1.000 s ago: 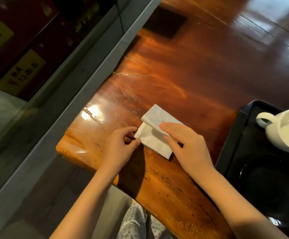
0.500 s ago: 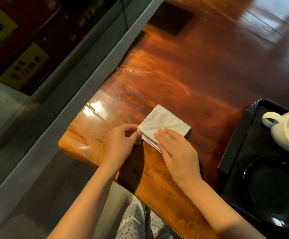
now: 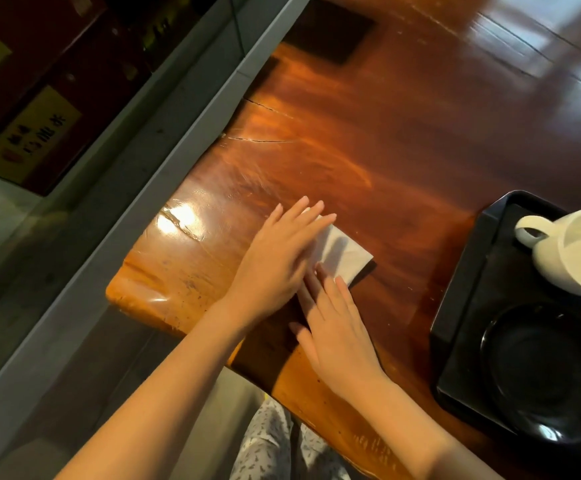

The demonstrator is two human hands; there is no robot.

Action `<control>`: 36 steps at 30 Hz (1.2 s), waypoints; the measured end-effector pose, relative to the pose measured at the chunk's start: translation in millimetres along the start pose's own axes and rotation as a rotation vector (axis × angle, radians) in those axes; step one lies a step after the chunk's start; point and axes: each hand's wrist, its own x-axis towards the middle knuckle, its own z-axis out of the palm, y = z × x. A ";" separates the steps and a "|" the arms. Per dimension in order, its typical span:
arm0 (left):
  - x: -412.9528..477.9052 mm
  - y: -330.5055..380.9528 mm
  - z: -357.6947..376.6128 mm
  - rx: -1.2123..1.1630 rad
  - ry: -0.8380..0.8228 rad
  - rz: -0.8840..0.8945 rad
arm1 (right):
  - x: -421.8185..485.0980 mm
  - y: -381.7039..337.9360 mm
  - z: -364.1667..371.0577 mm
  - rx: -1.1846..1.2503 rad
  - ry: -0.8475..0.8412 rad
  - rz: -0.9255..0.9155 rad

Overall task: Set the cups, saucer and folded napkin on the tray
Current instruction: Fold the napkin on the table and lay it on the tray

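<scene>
Both flat hands point(image 3: 275, 261) half-hide the folded napkin point(image 3: 342, 256)

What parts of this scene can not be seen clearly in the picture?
- Napkin: its left part is hidden under the left hand, head view.
- White cup: cut off by the right edge.
- Black saucer and tray: cut off at the right.
- Second cup: not in view.

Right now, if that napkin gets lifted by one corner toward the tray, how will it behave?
Likely floppy: the napkin is thin white folded sheet, held flat by the left hand and right hand. Probably very light, so the layers may fan open. On the glossy table it could slide if pushed.
</scene>
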 end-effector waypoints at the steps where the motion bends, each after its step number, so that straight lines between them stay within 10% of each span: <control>1: 8.0 -6.1 4.4 0.124 -0.077 0.020 | -1.9 0.2 -0.6 0.043 0.026 -0.009; 7: 5.4 -27.3 24.2 0.409 -0.061 0.015 | 9.4 2.9 -14.5 0.411 0.461 0.376; 13: 3.8 -25.9 28.9 0.388 -0.080 -0.038 | 53.7 3.1 -14.1 0.006 0.075 0.335; 28: 8.6 -35.8 22.5 0.384 -0.114 -0.060 | 30.8 17.5 -11.8 -0.153 0.004 0.371; 36: 28.5 -8.7 11.0 -0.200 0.030 -0.390 | 31.2 16.7 -11.0 -0.105 0.004 0.346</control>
